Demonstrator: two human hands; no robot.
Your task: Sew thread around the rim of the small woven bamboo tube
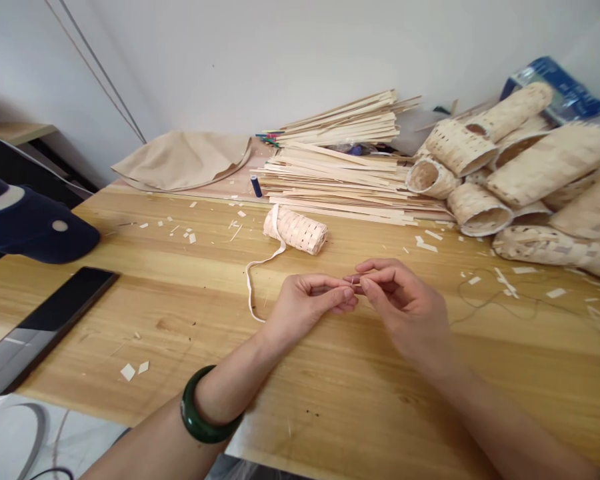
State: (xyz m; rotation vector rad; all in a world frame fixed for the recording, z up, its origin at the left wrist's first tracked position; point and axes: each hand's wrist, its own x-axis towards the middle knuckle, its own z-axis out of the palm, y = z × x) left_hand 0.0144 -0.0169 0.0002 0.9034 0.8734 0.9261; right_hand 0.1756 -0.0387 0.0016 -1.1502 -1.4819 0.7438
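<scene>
My left hand (313,300) and my right hand (405,300) meet fingertip to fingertip above the table, both closed in a pinch. A thin, light, needle-like sliver (353,282) shows between them, too small to name surely. Fine dark thread (485,303) lies in loose loops to the right and runs toward my right hand; whether the fingers grip it is hidden. Just beyond my hands a small woven wood-strip tube (300,231) lies on its side. A white ribbon (250,280) is draped over its left end and trails down behind my left wrist.
Flat wood strips (340,180) are stacked at the back, beside a dark blue thread spool (256,187) and beige cloth (185,160). Several woven tubes (545,167) are piled right, near a blue packet (555,90). A phone (50,327) and navy padded item (35,223) are left. Offcuts (127,371) litter the wooden table (190,347).
</scene>
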